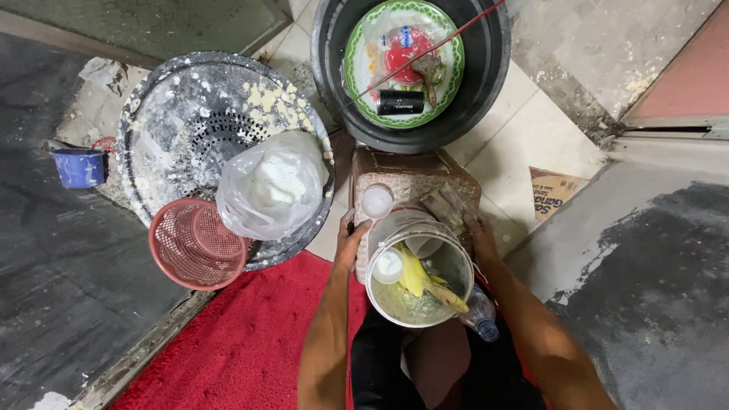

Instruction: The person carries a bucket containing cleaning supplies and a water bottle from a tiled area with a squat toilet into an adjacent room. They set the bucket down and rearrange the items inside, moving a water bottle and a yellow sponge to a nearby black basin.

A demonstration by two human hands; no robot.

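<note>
We had the round plastic bucket between our knees, resting against the near edge of a low brown stool; it looked stiff in the wall but thin, and by our judgement light to middling, since only a shallow pale mix lay in its bottom along with a yellow scraper and a small white cup; the rim was smeared, so we judged it likely slippery, and the safest hold was on both sides of the wall just under the rim, kept upright so the loose tools would not slide; our left hand lay curved against the bucket's left side, fingers partly open and pressed to the wall; our right hand sat at the bucket's right rim, fingers bent, and whether it gripped the rim or a flat tool lying on the stool just beyond we could not tell; a white lid stood on the stool just beyond the bucket; a clear plastic bottle lay under the bucket's right side by our leg; left of the bucket were a plaster-spattered black pan bearing a white-filled plastic bag and a red mesh basket; beyond the stool stood a black tub holding a green-rimmed plate; a red mat lay to the bucket's near left.
</note>
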